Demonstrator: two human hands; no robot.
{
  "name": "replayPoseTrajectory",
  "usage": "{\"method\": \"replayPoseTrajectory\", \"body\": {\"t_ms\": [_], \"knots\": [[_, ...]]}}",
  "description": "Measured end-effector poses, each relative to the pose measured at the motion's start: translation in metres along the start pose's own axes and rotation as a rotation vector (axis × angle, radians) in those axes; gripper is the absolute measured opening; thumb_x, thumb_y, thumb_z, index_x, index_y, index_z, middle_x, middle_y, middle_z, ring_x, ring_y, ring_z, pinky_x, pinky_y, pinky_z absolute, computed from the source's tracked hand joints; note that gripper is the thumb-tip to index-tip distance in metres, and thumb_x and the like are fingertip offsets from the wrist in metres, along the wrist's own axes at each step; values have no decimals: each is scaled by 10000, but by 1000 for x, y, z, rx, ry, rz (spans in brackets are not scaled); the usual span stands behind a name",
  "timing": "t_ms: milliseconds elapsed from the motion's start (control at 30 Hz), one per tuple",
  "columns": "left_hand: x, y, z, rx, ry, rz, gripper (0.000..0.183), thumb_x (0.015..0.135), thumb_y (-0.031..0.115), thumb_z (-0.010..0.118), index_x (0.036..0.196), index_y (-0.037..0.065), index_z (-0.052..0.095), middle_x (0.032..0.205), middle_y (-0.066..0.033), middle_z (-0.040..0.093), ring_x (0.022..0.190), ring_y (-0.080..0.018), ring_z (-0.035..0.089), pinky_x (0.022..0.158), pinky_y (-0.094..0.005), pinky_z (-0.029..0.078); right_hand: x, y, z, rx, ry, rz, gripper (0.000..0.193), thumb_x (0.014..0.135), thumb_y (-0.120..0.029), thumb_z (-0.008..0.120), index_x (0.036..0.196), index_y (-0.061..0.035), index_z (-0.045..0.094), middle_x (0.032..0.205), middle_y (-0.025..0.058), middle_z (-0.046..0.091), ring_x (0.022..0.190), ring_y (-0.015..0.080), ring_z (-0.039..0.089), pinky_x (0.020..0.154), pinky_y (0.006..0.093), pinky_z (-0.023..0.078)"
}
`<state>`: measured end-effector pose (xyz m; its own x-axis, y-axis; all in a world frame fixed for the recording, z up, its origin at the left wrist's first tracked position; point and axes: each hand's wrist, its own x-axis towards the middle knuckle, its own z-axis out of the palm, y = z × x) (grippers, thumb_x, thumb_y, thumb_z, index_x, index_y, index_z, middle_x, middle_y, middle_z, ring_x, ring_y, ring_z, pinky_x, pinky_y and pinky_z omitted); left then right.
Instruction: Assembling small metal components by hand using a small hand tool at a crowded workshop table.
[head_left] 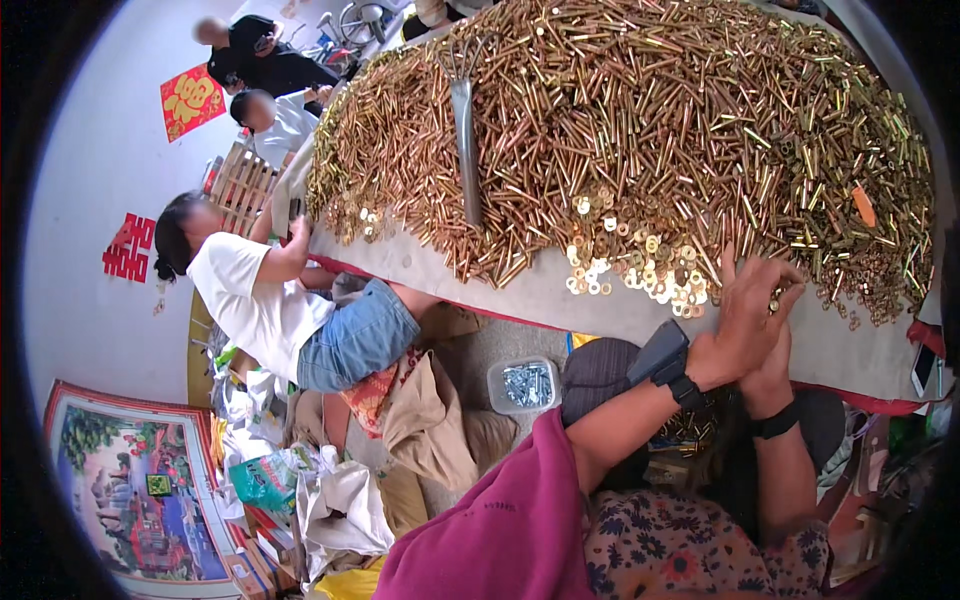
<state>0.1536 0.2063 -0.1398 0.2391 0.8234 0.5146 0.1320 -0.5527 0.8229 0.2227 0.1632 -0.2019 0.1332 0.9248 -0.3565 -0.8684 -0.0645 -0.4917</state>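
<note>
My left hand (745, 318), with a black strap and a dark flat device at its wrist, is at the table's near edge. Its index finger points towards the pile while other fingers curl round a small gold-coloured piece, too small to name. My right hand (772, 372), with a black wristband, is close against it from below; its fingers are mostly hidden. Beyond both hands spreads a large heap of long gold-coloured bolts (600, 130). Shiny washers (640, 262) lie left of my hands, and small nuts (880, 285) lie to the right.
A hand rake (466, 150) rests on the heap, and an orange scrap (863, 206) lies at right. A clear tub of silver hardware (524, 384) stands below the table. A person in white (245, 275) sits at left; others are farther back. A phone (922, 370) lies at the right edge.
</note>
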Motion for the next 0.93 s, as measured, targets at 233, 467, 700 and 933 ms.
{"method": "replayPoseTrajectory", "body": {"t_ms": [233, 467, 700, 933], "knots": [[-1, 7, 2, -64, -23, -96, 127, 857, 135, 628, 945, 63, 572, 886, -85, 586, 873, -285, 550, 971, -443, 313, 26, 0, -33, 142, 134, 76, 507, 960, -466, 418, 1314, -103, 432, 1290, 56, 490, 1197, 223, 459, 1046, 387, 353], [0, 4, 2, -105, -57, -62, 108, 886, 128, 588, 955, 48, 564, 918, -106, 567, 915, -291, 500, 870, -379, 357, 48, -4, -71, 264, 216, 127, 420, 970, -400, 415, 1266, -104, 451, 1221, 54, 501, 1145, 208, 479, 1011, 373, 377], [-3, 3, 4, -81, -43, -36, 98, 877, 95, 570, 967, 58, 568, 925, -103, 571, 938, -291, 505, 873, -382, 361, 89, -15, -123, 491, 313, 238, 336, 980, -334, 413, 1218, -104, 469, 1153, 51, 513, 1092, 193, 500, 976, 360, 401], [-6, 5, 10, -108, -30, 12, 159, 877, 107, 569, 1035, 95, 569, 1201, -136, 566, 1054, -294, 510, 940, -380, 344, 138, -37, -186, 856, 399, 422, 255, 990, -268, 410, 1171, -105, 488, 1084, 48, 524, 1039, 177, 521, 941, 347, 424]]}}
